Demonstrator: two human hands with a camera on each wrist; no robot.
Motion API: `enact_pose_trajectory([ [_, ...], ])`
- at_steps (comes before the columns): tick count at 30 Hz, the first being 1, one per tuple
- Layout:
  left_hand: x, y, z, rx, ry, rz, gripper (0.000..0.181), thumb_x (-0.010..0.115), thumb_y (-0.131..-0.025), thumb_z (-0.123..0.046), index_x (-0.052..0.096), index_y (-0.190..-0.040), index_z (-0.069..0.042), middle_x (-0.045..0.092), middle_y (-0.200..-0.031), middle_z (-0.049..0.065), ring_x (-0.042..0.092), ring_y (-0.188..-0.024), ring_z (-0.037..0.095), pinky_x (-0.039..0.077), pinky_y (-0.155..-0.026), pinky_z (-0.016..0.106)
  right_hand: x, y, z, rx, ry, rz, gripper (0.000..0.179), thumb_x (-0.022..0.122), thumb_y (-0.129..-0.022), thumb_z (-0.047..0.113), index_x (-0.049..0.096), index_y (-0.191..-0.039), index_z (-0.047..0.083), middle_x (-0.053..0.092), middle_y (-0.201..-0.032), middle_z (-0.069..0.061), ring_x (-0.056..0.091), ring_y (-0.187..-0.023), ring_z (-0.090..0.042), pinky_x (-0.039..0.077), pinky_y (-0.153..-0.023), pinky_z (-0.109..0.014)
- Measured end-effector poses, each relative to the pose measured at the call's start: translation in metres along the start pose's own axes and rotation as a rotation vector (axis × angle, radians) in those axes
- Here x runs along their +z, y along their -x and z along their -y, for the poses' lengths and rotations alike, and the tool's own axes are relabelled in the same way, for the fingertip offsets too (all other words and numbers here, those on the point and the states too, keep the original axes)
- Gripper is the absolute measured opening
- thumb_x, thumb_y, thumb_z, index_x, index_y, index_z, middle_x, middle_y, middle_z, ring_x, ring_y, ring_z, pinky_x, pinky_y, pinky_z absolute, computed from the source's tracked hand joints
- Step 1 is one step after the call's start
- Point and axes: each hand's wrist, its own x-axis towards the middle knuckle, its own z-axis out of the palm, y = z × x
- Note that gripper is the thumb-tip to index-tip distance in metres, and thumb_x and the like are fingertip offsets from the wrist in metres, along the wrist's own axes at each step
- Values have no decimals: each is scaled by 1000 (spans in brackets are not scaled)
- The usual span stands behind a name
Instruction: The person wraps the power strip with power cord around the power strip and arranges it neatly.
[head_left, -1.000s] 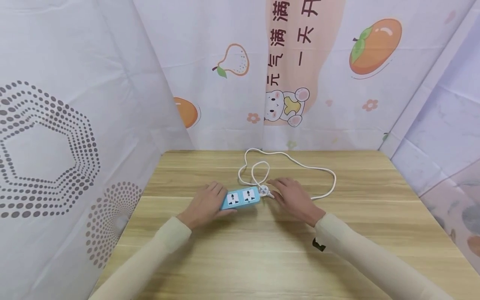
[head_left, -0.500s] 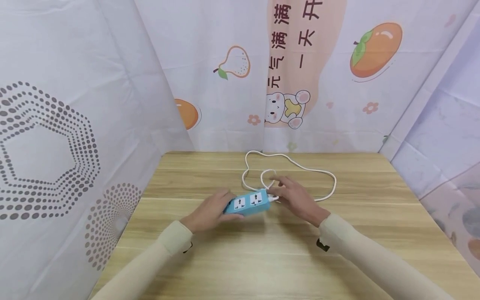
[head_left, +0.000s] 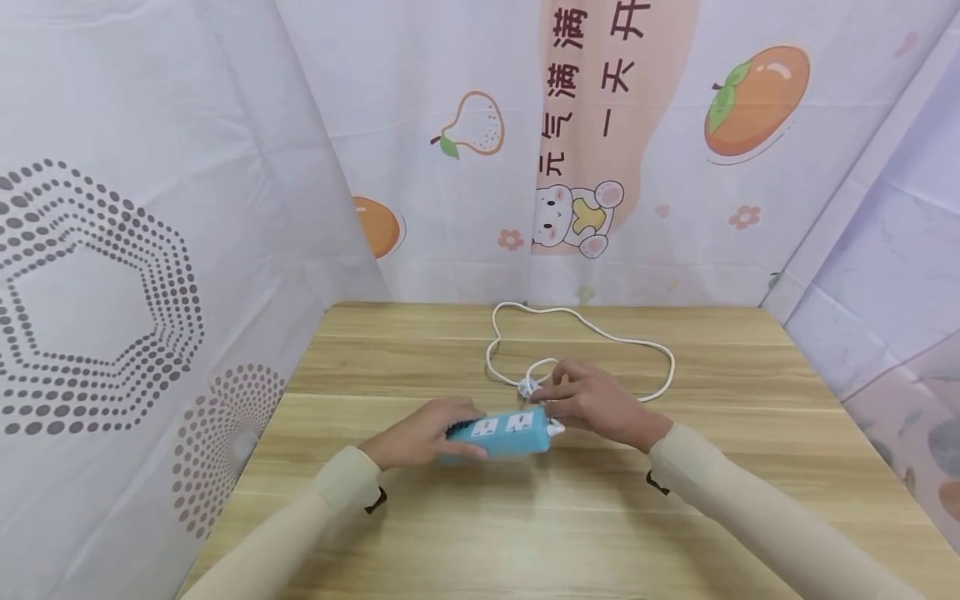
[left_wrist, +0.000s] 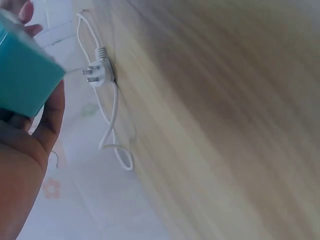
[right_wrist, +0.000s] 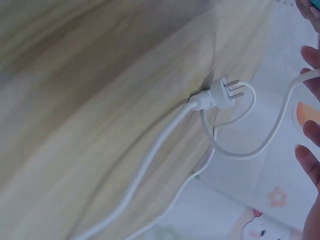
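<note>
Power strip [head_left: 498,437] in blue was held above the wooden tabletop [head_left: 480,533], clamped in the left hand [head_left: 423,433].

The left thumb lay along its near side, the fingers over its far side, at the end away from the cord; two white socket panels [head_left: 519,422] faced up. The right hand [head_left: 596,403] was at the cord end, its fingers bent beside the white cord [head_left: 617,338]; whether they pinched it could not be made out. Near that hand, the white plug [left_wrist: 101,74] rested on the tabletop, prongs upward. Farther out, the cord ran in a wide, loose curve near the far edge, and beyond stood a curtain [head_left: 450,225] printed with fruit and flowers.
</note>
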Motion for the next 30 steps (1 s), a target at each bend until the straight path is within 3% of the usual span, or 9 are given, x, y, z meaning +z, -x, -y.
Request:
enact_pose_trajectory([
  [4,-1,-2,-4,67,-129,72,59,67,-90,-63,70,-127,-17,55,-98,-14,51,-84,5,47,-71,22,-2,-6,2,-125,164,115,25,85,-77,34,82,-101,29,74,-115,15,58,-101,-19,44,-87,-35],
  [8,0,-7,-10,159,-334,96,62,66,-89,-67,70,-122,-16,47,-93,-12,45,-80,4,40,-67,18,-3,-13,5,-200,294,227,15,78,-78,41,78,-91,35,72,-98,22,53,-97,-18,41,-85,-35],
  [11,3,-13,-19,227,-563,86,60,66,-89,-68,70,-116,-14,48,-91,-8,44,-80,6,40,-68,21,-4,-20,8,-186,374,300,6,78,-77,39,74,-80,35,66,-82,20,46,-89,-17,39,-81,-34],
  [14,10,-18,-29,244,-764,63,62,63,-91,-69,70,-114,-12,56,-94,-5,48,-81,10,44,-70,26,-4,-27,10,-131,461,363,8,77,-77,41,75,-76,33,66,-75,17,41,-83,-16,36,-78,-33],
  [17,18,-21,-32,202,-840,32,63,59,-93,-70,70,-112,-11,60,-96,-3,50,-79,10,46,-65,27,-5,-30,13,-43,502,401,13,78,-78,41,78,-79,28,68,-74,12,40,-79,-17,37,-75,-32],
  [20,25,-20,-30,135,-830,3,63,60,-94,-68,71,-111,-8,59,-94,-1,50,-76,10,45,-60,26,-4,-30,14,58,486,407,6,81,-83,26,78,-80,21,69,-75,6,43,-77,-18,40,-70,-32],
  [23,28,-20,-28,57,-806,-23,63,62,-94,-66,71,-111,-6,59,-92,0,50,-75,11,44,-57,27,-4,-30,18,153,444,375,7,78,-84,11,76,-80,16,70,-76,3,48,-76,-19,42,-64,-32],
  [30,33,-23,-23,-112,-802,-152,63,60,-94,-67,68,-101,-6,55,-81,1,49,-68,13,40,-49,27,-5,-38,29,327,299,261,5,77,-80,7,73,-82,9,70,-78,-4,50,-69,-20,44,-60,-33],
])
